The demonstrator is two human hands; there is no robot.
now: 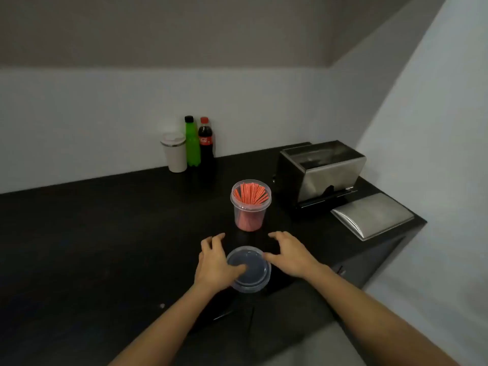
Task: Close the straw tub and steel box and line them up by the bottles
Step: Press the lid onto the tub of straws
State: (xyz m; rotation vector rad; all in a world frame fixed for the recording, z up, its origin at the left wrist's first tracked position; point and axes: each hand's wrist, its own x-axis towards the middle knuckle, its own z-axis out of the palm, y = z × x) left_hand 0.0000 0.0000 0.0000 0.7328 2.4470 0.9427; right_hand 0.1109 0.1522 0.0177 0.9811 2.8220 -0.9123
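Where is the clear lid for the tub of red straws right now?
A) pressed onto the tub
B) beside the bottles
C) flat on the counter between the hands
C: the clear lid lies on the black counter, nearer than the open straw tub.

I see bare black counter [92, 233] open between the straw tub [250, 204] and the bottles [199, 143] at the wall; the open steel box [320, 171] crowds the tub's right.
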